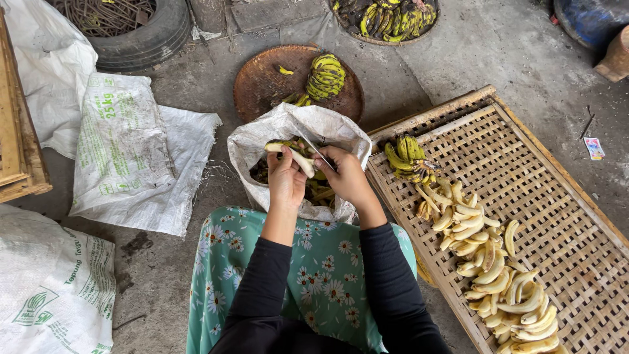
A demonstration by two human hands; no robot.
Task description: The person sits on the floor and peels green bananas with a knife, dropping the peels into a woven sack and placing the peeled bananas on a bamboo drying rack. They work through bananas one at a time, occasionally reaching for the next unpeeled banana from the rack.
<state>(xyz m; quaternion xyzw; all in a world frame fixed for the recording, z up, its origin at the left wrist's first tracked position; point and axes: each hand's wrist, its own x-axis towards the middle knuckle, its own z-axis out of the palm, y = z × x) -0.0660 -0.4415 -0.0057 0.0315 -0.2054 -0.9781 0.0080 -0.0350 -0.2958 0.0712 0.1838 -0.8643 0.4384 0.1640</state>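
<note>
My left hand point(286, 178) grips a partly peeled banana point(296, 155) over an open white sack point(265, 134) that holds peels. My right hand point(345, 176) holds a thin knife point(314, 149) with its blade laid against the banana. Both hands hover just above the sack's mouth, in front of my lap in a green flowered skirt point(321, 275). To my right lies a woven bamboo tray point(544, 196) with a row of peeled bananas point(491, 269) and a small unpeeled bunch point(407, 159) at its near corner.
A round woven basket point(262, 82) with a bunch of green-yellow bananas point(325, 76) lies behind the sack. Another basket of bananas point(393, 19) stands farther back. White sacks point(128, 151) spread on the concrete at left, beside a tyre point(147, 42) and a wooden frame point(16, 144).
</note>
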